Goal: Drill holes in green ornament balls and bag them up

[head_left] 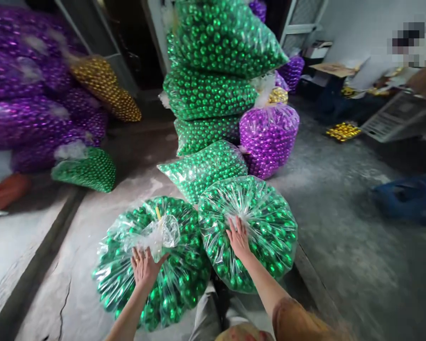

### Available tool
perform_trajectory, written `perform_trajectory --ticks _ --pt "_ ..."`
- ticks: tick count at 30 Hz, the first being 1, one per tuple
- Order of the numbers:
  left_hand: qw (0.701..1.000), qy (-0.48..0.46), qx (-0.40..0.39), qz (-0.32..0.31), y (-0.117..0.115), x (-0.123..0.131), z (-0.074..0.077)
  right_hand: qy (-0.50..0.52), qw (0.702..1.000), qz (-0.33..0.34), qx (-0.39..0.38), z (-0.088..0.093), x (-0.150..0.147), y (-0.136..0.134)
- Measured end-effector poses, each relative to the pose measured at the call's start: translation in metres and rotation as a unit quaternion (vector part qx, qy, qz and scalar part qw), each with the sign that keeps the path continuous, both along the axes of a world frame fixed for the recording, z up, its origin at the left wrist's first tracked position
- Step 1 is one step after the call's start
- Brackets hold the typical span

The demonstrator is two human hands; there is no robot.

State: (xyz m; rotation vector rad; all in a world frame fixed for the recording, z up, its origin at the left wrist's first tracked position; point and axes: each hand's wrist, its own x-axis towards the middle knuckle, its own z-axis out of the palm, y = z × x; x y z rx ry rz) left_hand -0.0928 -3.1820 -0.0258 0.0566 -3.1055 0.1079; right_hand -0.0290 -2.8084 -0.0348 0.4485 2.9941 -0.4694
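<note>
Two clear plastic bags full of shiny green balls stand on the floor in front of me. My left hand (144, 266) rests with fingers spread on the left bag (128, 284), just below its tied, bunched top (159, 232). My right hand (237, 237) lies flat and open on top of the right bag (270, 227), beside its gathered neck. Neither hand grips anything.
A tall stack of green ball bags (213, 71) rises straight ahead, with a purple bag (268, 137) to its right. Purple, gold (106, 87) and green bags pile up at the left. A person sits at the far right among boxes. A blue object (408, 196) lies on the concrete floor.
</note>
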Motion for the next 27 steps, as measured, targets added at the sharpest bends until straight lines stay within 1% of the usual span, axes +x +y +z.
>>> perform_trajectory --ticks 4,6,8,11,14,16,19,21,23,25,27 --pt "0.998 0.024 -0.046 -0.028 -0.003 -0.027 -0.011 -0.010 0.997 -0.071 0.040 0.006 -0.001 0.006" --pt "0.996 0.036 -0.058 -0.049 -0.002 -0.039 -0.017 -0.022 0.993 -0.109 0.043 0.007 -0.004 0.008" --pt "0.994 0.052 -0.059 -0.072 -0.001 -0.050 -0.025 -0.035 0.991 -0.127 0.034 0.005 -0.007 0.010" --pt "0.992 0.081 -0.014 -0.094 0.000 -0.062 -0.037 -0.039 0.991 -0.125 0.037 -0.001 -0.014 0.013" --pt "0.990 0.099 0.069 -0.071 0.001 -0.069 -0.046 -0.041 0.990 -0.122 0.061 -0.005 -0.022 0.020" --pt "0.989 0.085 0.106 -0.050 0.004 -0.070 -0.048 -0.047 0.989 -0.119 0.071 -0.006 -0.028 0.029" --pt "0.993 0.046 0.103 -0.023 0.010 -0.073 -0.045 -0.053 0.991 -0.100 0.074 -0.006 -0.035 0.052" --pt "0.996 0.019 0.083 -0.002 0.013 -0.076 -0.042 -0.057 0.990 -0.101 0.081 -0.006 -0.038 0.075" --pt "0.996 -0.012 0.083 0.027 0.014 -0.080 -0.040 -0.058 0.988 -0.113 0.091 -0.006 -0.040 0.103" --pt "0.990 -0.045 0.113 0.076 0.013 -0.084 -0.039 -0.055 0.987 -0.120 0.096 -0.005 -0.041 0.132" --pt "0.975 -0.079 0.162 0.133 0.015 -0.085 -0.039 -0.051 0.987 -0.121 0.097 -0.004 -0.043 0.161"
